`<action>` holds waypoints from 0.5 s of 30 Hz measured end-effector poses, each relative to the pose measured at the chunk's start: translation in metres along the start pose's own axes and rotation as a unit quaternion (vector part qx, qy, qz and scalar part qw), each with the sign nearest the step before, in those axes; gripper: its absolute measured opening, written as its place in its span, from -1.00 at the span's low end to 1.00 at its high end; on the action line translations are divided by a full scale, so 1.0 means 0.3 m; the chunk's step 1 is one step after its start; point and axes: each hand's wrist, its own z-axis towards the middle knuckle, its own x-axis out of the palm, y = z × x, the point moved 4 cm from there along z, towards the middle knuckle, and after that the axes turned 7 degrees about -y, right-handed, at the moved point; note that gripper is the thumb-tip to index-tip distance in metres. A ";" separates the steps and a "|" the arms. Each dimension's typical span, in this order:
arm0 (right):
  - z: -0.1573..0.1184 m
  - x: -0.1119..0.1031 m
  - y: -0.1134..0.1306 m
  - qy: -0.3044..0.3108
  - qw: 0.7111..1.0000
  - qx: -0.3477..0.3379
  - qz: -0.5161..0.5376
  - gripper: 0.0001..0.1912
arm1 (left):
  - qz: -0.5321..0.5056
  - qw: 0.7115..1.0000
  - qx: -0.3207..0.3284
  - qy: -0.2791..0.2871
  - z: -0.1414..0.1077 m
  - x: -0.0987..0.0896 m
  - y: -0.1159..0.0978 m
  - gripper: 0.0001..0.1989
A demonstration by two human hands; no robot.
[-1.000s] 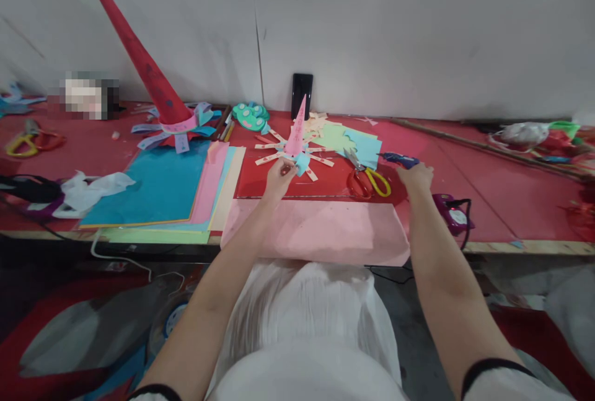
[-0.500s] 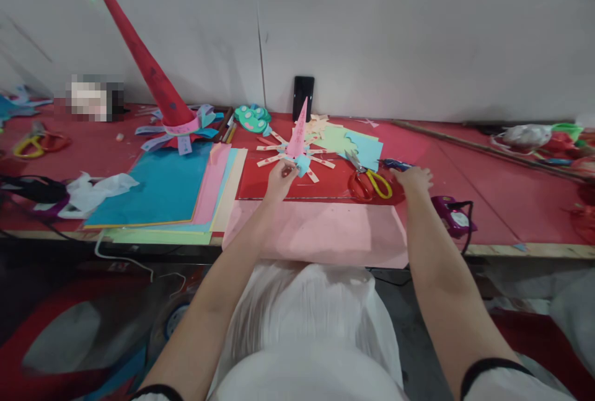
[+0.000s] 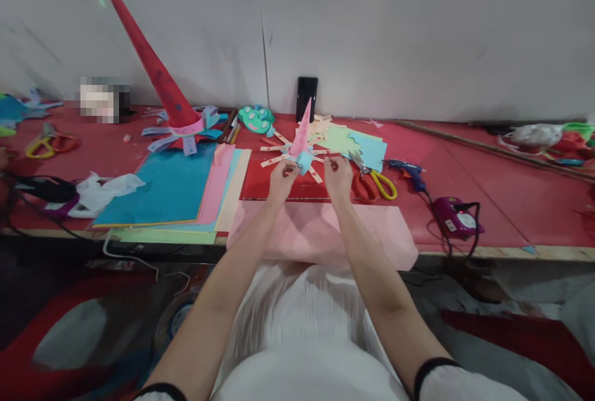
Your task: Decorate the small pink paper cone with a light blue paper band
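A small pink paper cone (image 3: pixel 302 134) stands upright amid a ring of pale paper strips (image 3: pixel 274 160) on a red board (image 3: pixel 260 185). Close in front of the cone, my left hand (image 3: pixel 282 179) pinches a light blue paper piece (image 3: pixel 305 163). My right hand (image 3: pixel 338 176) is just right of it, its fingers curled by the ends of the right-hand strips; what they grip, if anything, is hidden. Scissors (image 3: pixel 382 184) with red and yellow handles lie beside my right hand. Beyond them rests a blue glue gun (image 3: pixel 406 170).
A tall red cone hat (image 3: pixel 155 72) stands left, behind stacked coloured sheets (image 3: pixel 171 187). A phone (image 3: pixel 307 97) leans on the wall. Pink paper (image 3: pixel 320 233) lies along the front edge. A purple power box (image 3: pixel 458 218) with cables and a long stick (image 3: pixel 465 141) are on the right.
My right hand has left the glue gun and moved left to the paper strips around the cone. My left hand keeps its pinch on the light blue paper piece.
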 end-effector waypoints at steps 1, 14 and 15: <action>-0.023 0.010 -0.001 0.001 1.000 -0.003 0.011 -0.75 | -0.002 1.000 0.003 -0.001 0.000 0.000 -0.001 -0.80; -0.109 0.080 -0.007 0.122 0.980 0.054 0.150 -0.66 | -0.002 1.000 -0.015 -0.015 0.024 -0.011 0.029 -0.82; -0.114 0.090 -0.006 0.135 0.978 0.057 0.147 -0.66 | 0.000 1.000 -0.015 -0.016 0.025 -0.012 0.030 -0.81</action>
